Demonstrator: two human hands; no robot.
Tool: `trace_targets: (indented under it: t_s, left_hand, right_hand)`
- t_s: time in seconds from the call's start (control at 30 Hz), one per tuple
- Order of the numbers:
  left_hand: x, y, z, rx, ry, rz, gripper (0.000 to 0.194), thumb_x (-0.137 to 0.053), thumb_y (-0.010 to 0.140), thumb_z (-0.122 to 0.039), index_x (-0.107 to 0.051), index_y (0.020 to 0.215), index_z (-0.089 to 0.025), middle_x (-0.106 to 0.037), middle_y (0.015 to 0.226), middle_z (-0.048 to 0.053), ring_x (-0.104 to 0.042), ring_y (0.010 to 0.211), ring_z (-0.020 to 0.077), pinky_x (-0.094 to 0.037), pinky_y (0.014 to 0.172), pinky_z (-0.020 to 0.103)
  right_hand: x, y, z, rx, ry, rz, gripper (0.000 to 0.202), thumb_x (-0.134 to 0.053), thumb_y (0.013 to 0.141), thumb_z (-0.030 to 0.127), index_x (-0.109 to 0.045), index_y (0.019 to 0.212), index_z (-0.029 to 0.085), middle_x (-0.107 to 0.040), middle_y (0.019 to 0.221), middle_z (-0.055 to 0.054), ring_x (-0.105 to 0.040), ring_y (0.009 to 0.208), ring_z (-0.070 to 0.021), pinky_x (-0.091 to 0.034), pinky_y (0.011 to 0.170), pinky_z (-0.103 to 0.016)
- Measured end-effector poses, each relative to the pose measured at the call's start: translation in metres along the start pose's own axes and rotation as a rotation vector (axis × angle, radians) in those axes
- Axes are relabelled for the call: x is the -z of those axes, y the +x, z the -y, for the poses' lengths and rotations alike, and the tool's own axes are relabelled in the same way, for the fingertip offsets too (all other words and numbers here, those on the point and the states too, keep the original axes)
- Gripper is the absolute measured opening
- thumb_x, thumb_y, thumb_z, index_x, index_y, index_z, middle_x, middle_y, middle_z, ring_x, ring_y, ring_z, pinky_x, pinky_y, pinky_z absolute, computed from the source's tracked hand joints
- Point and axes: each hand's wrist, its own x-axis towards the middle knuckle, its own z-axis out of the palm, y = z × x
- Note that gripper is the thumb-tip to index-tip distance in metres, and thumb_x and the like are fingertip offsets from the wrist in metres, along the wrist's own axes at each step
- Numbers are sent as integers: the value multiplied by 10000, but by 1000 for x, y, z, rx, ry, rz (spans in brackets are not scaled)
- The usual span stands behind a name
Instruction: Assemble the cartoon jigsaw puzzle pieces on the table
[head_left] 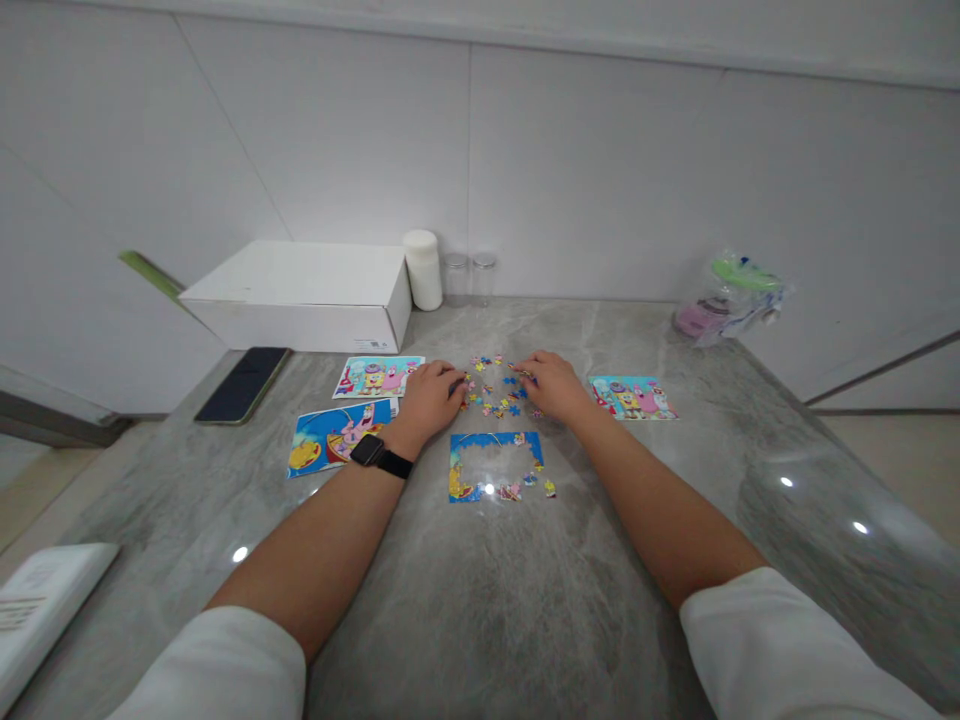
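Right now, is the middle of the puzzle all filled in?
No, the gray tabletop shows inside the puzzle border, and loose pieces lie beyond it.

Colourful puzzle pieces (514, 409) lie scattered beyond an incomplete puzzle border (495, 439).

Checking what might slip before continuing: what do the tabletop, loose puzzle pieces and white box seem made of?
Tabletop: glossy grey stone or lookalike, from its veining and mirrored lights. Loose puzzle pieces: probably thin printed card, being flat and patterned; finish too small to tell. White box: likely matt cardboard, from its dull, crisp-edged panels.
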Motion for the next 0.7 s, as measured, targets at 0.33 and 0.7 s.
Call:
trace_targets:
  t_s: [0.33,0.7]
  left_hand:
    - [-2,0,-5,12,-12,-37,359,-547,1052,-430,-774,1276,-265,-687,1271,114,-623,1189,307,-483,1064,489]
    - [3,1,-9,34,-56,-78,402,-423,1117,-417,-758,1214,-216,-692,1195,112,-629,1122,266,-458,1018,440]
  right_hand:
    - [7,37,36,-46,-42,-39,346,-548,1054,386,-777,1273,247,-747,1290,-119,-634,1220,-301,-455,1048,-434]
    - [-10,106,60,-135,-152,219,323,-632,936,180,-809,1205,213,-767,1296,-164,-696,1223,-314,-521,1011,-417]
